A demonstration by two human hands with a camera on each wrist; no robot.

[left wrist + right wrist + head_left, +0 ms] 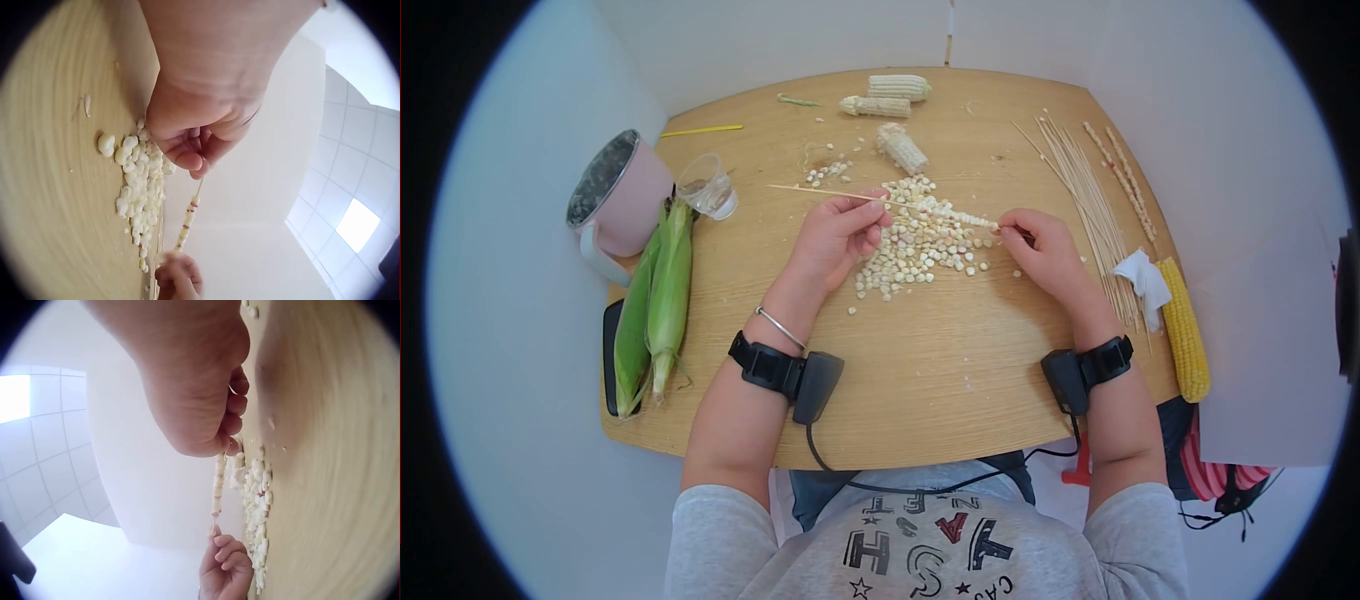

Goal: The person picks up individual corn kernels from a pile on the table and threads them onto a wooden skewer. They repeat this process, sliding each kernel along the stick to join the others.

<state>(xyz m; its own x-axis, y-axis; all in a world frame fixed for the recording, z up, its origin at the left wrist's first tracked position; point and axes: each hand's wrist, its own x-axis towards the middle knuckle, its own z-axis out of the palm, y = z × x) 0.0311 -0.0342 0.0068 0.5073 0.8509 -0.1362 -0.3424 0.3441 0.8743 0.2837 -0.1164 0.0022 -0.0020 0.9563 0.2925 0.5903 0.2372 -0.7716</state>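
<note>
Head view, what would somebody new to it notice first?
Probably the pale kernels piled in the middle, beneath the loaded skewer that the left hand and right hand hold. Next, perhaps the green corn by the pink pot on the left, and the yellow cob on the right.

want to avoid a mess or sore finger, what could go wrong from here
The skewer ends at the right hand, so a slip might prick its fingers.
Thin, it might also snap if the left hand forces it.
The yellow cob by the edge of the table could roll off if bumped.
</note>
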